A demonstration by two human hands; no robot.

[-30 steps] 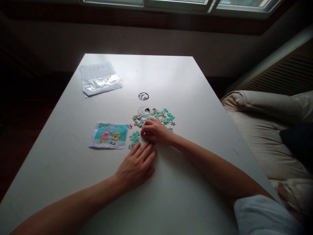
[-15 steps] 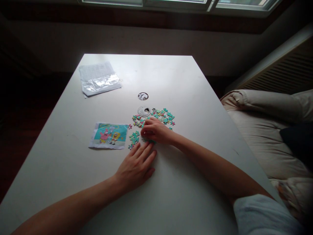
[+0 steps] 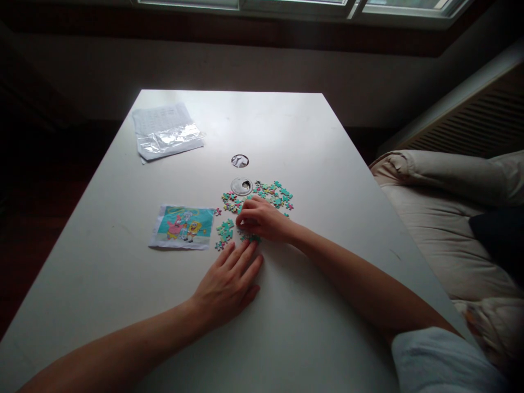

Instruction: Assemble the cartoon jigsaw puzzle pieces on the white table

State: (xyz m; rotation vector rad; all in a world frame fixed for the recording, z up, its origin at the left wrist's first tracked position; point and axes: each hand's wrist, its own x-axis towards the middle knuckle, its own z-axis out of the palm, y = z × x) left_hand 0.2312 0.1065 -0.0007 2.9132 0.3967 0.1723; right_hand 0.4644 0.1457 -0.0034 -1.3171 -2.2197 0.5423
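Note:
My left hand (image 3: 229, 281) lies flat on the table, palm down with its fingers spread. Its fingertips are at the near edge of a small group of jigsaw puzzle pieces (image 3: 250, 238). My right hand (image 3: 262, 218) is just beyond, its fingers curled down among the pieces; whatever lies between its fingertips is hidden. Green puzzle pieces (image 3: 225, 231) form a cluster left of the right hand. Behind it spreads a larger heap of mixed green, yellow and pink pieces (image 3: 281, 191). A cartoon picture sheet (image 3: 184, 226) lies to the left of the pieces.
On the white table (image 3: 311, 327), papers with a clear plastic bag (image 3: 167, 134) lie at the far left. Two round holes are set in the tabletop, one open (image 3: 239, 161) and one with a cover (image 3: 239, 186). A beige padded seat (image 3: 421, 218) stands along the right side.
My left hand has drawn back slightly towards me, baring more of the pieces at its fingertips. My right hand has stayed almost in place.

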